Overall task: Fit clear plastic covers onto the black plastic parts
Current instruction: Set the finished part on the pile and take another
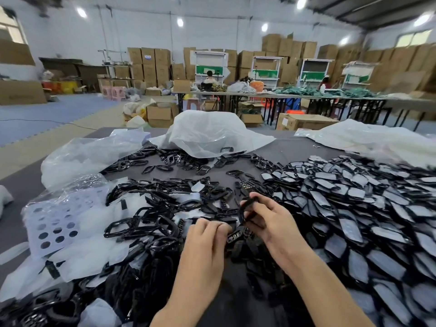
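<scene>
- Right hand (271,223) grasps a black frame (245,205) above mid-table.
- Left hand (207,234) curls onto loose black parts (151,223); cannot tell its grip.
- Covered pile (354,208) on the right is big; many parts are still bare.

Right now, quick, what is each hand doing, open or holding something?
Left hand: pinching a small black part on the pile.
Right hand: gripping a black frame.

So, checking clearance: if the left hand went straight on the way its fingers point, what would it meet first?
Likely the small black part at the left hand's fingertips, which it may already touch; the right hand lies beyond.
</scene>
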`<state>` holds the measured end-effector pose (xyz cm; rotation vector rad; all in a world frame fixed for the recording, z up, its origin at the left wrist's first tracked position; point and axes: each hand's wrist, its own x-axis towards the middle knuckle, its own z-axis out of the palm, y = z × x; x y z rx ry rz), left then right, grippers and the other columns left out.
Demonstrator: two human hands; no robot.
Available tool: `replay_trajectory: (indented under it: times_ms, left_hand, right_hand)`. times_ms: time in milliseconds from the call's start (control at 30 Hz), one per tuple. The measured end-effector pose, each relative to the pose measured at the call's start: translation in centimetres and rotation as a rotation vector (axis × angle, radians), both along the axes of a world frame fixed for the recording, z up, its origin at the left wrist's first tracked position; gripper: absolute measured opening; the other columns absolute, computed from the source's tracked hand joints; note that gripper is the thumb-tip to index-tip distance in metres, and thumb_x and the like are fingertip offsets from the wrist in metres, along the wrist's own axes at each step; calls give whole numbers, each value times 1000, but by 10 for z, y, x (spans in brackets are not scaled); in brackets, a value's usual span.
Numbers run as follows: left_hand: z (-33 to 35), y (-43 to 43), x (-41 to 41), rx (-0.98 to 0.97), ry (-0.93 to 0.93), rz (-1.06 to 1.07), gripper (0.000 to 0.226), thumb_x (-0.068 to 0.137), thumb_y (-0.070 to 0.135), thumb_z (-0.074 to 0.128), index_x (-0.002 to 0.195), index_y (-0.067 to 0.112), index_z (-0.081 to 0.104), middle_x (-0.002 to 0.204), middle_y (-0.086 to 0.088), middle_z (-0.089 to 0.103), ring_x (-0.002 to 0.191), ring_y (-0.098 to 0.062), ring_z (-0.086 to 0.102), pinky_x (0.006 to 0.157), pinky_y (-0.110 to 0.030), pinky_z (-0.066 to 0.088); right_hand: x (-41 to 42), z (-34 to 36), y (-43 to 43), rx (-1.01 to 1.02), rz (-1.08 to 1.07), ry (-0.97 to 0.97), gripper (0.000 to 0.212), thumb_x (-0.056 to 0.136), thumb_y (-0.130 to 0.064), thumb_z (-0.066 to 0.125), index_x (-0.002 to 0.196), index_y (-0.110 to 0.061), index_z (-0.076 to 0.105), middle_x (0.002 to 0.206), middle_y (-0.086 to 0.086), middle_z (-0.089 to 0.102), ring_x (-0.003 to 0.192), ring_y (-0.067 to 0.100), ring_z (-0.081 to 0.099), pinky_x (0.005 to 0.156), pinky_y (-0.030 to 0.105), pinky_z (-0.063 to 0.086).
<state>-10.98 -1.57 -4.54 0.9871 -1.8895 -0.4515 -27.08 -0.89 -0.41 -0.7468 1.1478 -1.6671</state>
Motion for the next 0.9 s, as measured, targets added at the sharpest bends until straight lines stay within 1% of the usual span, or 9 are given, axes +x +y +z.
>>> replay_trajectory:
  times_ms: [67, 133, 233, 367, 467, 633, 700, 767, 900]
  left_hand:
    - [14, 5, -3, 413, 477, -193, 34, 97, 51, 42, 95, 33, 71, 69, 13, 51, 61, -7, 50, 57, -22, 43]
    - [22, 8, -5, 748, 866, -359, 35, 95, 43, 48, 103, 20, 73, 60, 3, 38, 45, -10, 34, 41, -23, 34]
    - [23, 8, -7, 956, 1050, -452, 32, 100, 21, 45, 116, 6, 68, 60, 0, 39, 44, -11, 33, 40, -25, 36]
    - [22, 8, -9, 971, 977, -444, 32, 100, 1, 38, 123, 3, 60, 67, -6, 56, 46, -13, 48, 43, -26, 43]
    - [17, 5, -13, 940, 910, -433, 25, 100, 3, 40, 119, 3, 56, 71, -10, 63, 48, -14, 52, 45, -25, 46]
    - [11, 1, -14, 891, 909, -342, 19, 84, 12, 58, 100, 3, 55, 80, -20, 71, 50, -16, 57, 45, -24, 48]
    - [7, 1, -12, 806, 760, -282, 19, 86, 12, 60, 103, 6, 64, 83, -17, 73, 56, -15, 59, 50, -23, 50]
    - [4, 3, -10, 670, 563, -209, 21, 93, 8, 58, 103, 19, 73, 80, -10, 72, 62, -13, 60, 58, -22, 53]
    - [4, 8, -9, 427, 293, -123, 28, 96, 10, 60, 105, 34, 72, 77, 1, 63, 63, -5, 59, 64, -14, 47]
  right_hand:
    - [-15, -10, 15, 18, -23, -246, 18, 100, -5, 51, 105, -12, 67, 85, 10, 74, 68, 17, 71, 62, 35, 61]
    - [-21, -18, 25, 33, 15, -432, 18, 101, -9, 50, 101, -9, 68, 88, 12, 74, 70, 21, 72, 63, 37, 62]
    - [-18, -25, 28, 73, 98, -571, 24, 102, -10, 47, 101, -5, 70, 92, 14, 75, 71, 23, 73, 60, 32, 62]
    - [-6, -31, 21, 106, 98, -503, 28, 98, 5, 48, 90, -2, 74, 83, 13, 72, 68, 18, 71, 55, 23, 58]
    - [-3, -35, 20, 57, 58, -333, 23, 92, 10, 56, 104, -3, 70, 79, 8, 73, 70, 16, 71, 58, 19, 56]
    - [-7, -42, 24, 19, -75, 204, 23, 90, -9, 72, 109, -20, 67, 81, 3, 75, 66, 14, 70, 57, 19, 52]
    - [-6, -42, 25, -8, -92, 336, 18, 95, -13, 67, 107, -26, 69, 85, 0, 76, 62, 10, 66, 57, 19, 51]
    - [-6, -41, 28, -29, -96, 405, 22, 100, -15, 59, 109, -32, 69, 89, -2, 76, 62, 7, 64, 59, 19, 51]
    - [-1, -42, 34, -36, -89, 567, 25, 102, -24, 54, 117, -43, 61, 92, -11, 75, 68, 4, 67, 64, 20, 53]
